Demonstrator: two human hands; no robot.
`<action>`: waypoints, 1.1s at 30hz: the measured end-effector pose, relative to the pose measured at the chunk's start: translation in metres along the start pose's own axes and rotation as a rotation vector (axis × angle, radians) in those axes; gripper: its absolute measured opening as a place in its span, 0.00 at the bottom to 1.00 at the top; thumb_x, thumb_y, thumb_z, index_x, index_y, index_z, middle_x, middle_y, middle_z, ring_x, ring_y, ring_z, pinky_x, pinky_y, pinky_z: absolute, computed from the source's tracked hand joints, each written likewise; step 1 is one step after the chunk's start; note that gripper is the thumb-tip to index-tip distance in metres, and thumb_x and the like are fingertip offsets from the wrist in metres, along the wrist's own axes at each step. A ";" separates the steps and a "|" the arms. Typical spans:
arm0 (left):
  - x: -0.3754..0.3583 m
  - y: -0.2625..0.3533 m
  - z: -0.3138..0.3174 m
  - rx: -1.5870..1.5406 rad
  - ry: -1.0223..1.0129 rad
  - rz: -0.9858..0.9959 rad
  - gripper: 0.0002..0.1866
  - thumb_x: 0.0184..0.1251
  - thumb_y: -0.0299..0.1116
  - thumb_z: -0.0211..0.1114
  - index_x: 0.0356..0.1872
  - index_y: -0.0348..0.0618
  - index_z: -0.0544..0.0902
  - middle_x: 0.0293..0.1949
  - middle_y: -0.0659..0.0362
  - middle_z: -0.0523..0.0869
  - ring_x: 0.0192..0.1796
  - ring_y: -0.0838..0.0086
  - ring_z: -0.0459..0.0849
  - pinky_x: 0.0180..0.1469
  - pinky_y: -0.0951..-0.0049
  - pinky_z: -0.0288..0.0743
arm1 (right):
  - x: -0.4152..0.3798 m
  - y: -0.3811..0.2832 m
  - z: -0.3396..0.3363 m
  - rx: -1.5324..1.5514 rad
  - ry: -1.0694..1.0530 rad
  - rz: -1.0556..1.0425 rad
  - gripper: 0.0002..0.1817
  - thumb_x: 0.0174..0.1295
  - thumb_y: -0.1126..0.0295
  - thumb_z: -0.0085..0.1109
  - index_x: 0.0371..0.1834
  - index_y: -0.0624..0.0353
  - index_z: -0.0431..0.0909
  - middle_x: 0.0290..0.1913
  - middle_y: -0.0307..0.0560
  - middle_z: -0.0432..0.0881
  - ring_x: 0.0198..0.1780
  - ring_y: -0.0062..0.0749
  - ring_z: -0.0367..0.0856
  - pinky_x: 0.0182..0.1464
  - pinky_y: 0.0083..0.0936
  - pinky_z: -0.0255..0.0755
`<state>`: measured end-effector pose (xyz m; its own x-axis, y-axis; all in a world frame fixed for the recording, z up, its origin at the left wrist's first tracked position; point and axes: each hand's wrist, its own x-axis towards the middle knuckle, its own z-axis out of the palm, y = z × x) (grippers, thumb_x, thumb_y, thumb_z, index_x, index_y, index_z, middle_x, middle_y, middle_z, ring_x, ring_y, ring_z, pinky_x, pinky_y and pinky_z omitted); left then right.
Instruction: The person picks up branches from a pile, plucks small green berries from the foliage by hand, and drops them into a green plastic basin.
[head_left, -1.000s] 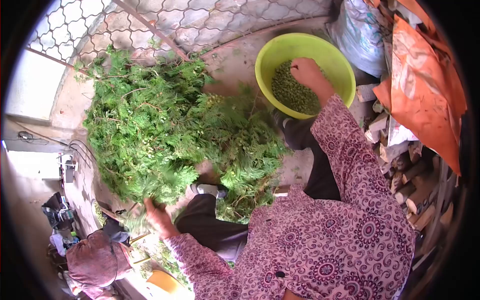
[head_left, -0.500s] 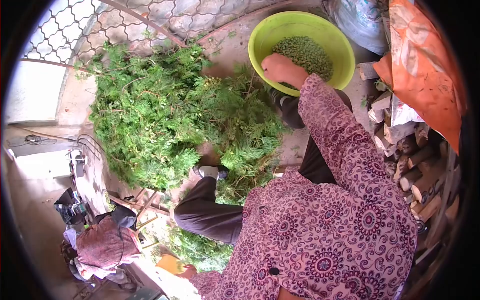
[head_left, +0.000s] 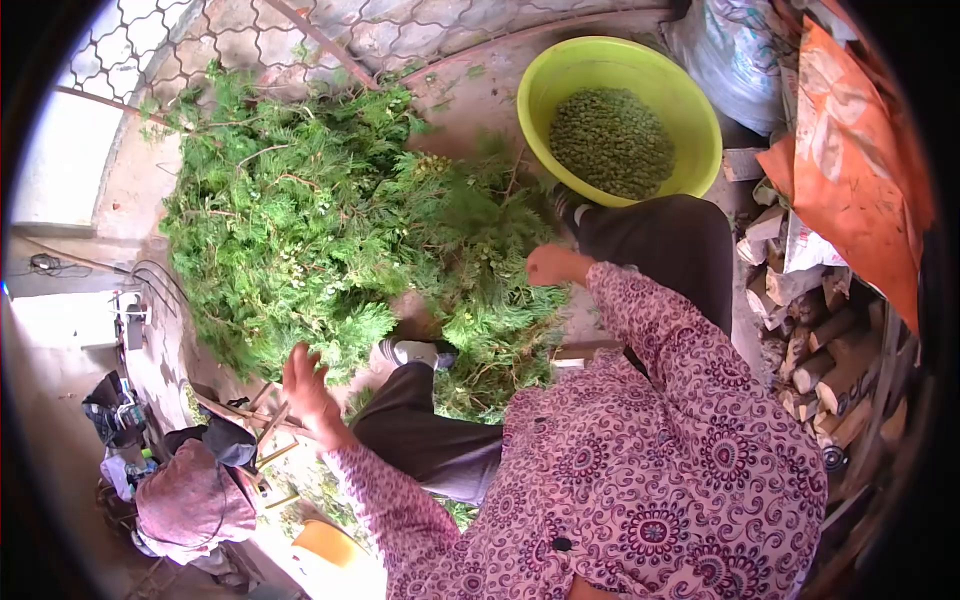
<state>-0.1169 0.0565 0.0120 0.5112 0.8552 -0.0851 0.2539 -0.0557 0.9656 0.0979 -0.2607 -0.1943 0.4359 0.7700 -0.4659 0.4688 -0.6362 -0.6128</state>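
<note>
My left hand (head_left: 312,395) is raised near the lower edge of a heap of cut green conifer branches (head_left: 290,230). Its fingers are spread, with nothing in them. My right hand (head_left: 556,266) hovers over the right side of the heap, below the basin. Its fingers look curled together, and whatever may be inside them is hidden. A yellow-green plastic basin (head_left: 538,75) sits at the top right, partly filled with small green cones or seed pods (head_left: 612,143). Neither hand touches the basin.
My bent knees (head_left: 665,240) frame the working space. Stacked firewood (head_left: 825,350) and an orange sheet (head_left: 850,170) lie on the right, with a white sack (head_left: 735,70) behind. Clothes on a chair (head_left: 195,495) and a yellow-orange object (head_left: 328,543) are at lower left. A wire-mesh panel (head_left: 230,40) stands at the back.
My right hand has left the basin and come down toward my body over the branches. My left hand has risen from beside the yellow-orange object toward the heap, fingers spread.
</note>
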 end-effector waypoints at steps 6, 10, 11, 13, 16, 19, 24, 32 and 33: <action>0.018 -0.040 0.076 0.942 -0.655 0.576 0.18 0.52 0.35 0.62 0.45 0.39 0.76 0.38 0.47 0.80 0.36 0.64 0.80 0.36 0.70 0.74 | 0.034 -0.038 0.066 0.177 0.035 -0.042 0.22 0.47 0.54 0.55 0.40 0.59 0.78 0.44 0.53 0.77 0.44 0.45 0.74 0.47 0.35 0.68; 0.016 -0.030 0.082 1.020 -0.942 0.447 0.16 0.50 0.34 0.62 0.42 0.43 0.76 0.37 0.46 0.79 0.35 0.55 0.78 0.37 0.61 0.73 | 0.054 -0.046 0.098 0.121 0.028 0.016 0.24 0.47 0.53 0.55 0.42 0.58 0.77 0.44 0.51 0.77 0.45 0.44 0.74 0.47 0.34 0.68; 0.018 -0.028 0.085 1.013 -0.938 0.439 0.16 0.50 0.34 0.62 0.42 0.43 0.76 0.37 0.46 0.79 0.35 0.55 0.78 0.37 0.61 0.73 | 0.059 -0.047 0.103 0.062 0.060 0.033 0.23 0.46 0.52 0.56 0.40 0.57 0.78 0.40 0.52 0.79 0.42 0.44 0.76 0.45 0.34 0.69; 0.020 -0.027 0.088 0.964 -0.725 0.618 0.15 0.48 0.35 0.62 0.38 0.42 0.75 0.34 0.47 0.79 0.34 0.53 0.78 0.36 0.59 0.72 | 0.068 -0.051 0.101 0.141 0.023 0.083 0.23 0.46 0.52 0.56 0.39 0.56 0.79 0.39 0.52 0.79 0.42 0.44 0.76 0.45 0.35 0.69; 0.017 -0.033 0.087 0.970 -0.750 0.634 0.14 0.47 0.36 0.62 0.35 0.42 0.74 0.31 0.47 0.78 0.33 0.53 0.78 0.35 0.58 0.71 | 0.080 -0.059 0.084 0.160 -0.031 0.135 0.22 0.46 0.51 0.55 0.37 0.56 0.79 0.37 0.52 0.79 0.40 0.44 0.77 0.43 0.35 0.70; 0.014 -0.040 0.089 1.021 -0.826 0.639 0.14 0.47 0.36 0.63 0.35 0.43 0.75 0.30 0.48 0.78 0.34 0.54 0.78 0.35 0.59 0.72 | 0.067 -0.063 0.088 0.353 0.212 0.063 0.23 0.47 0.49 0.52 0.34 0.57 0.79 0.36 0.54 0.79 0.38 0.45 0.77 0.41 0.35 0.70; 0.012 -0.044 0.079 0.947 -0.802 0.642 0.14 0.49 0.38 0.63 0.36 0.44 0.75 0.30 0.48 0.79 0.34 0.54 0.79 0.36 0.59 0.72 | 0.083 -0.067 0.111 0.008 0.084 0.221 0.17 0.49 0.56 0.53 0.19 0.61 0.78 0.29 0.53 0.79 0.32 0.40 0.77 0.38 0.35 0.70; 0.010 -0.047 0.082 1.176 -0.866 0.549 0.14 0.49 0.38 0.63 0.37 0.43 0.76 0.32 0.48 0.79 0.35 0.55 0.79 0.37 0.59 0.73 | 0.060 -0.150 -0.036 0.575 0.620 -0.057 0.10 0.55 0.67 0.53 0.25 0.63 0.77 0.21 0.39 0.77 0.23 0.18 0.71 0.28 0.18 0.66; 0.009 -0.048 0.085 1.219 -0.899 0.506 0.15 0.50 0.39 0.62 0.38 0.44 0.75 0.34 0.47 0.79 0.35 0.54 0.79 0.37 0.59 0.73 | 0.059 -0.171 -0.051 0.646 0.711 -0.094 0.09 0.56 0.68 0.53 0.27 0.63 0.78 0.24 0.39 0.78 0.23 0.19 0.72 0.29 0.18 0.68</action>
<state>-0.0550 0.0233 -0.0557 0.9267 0.0785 -0.3676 0.1654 -0.9634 0.2111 0.0831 -0.1091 -0.0845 0.8811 0.4718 -0.0320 0.1048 -0.2607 -0.9597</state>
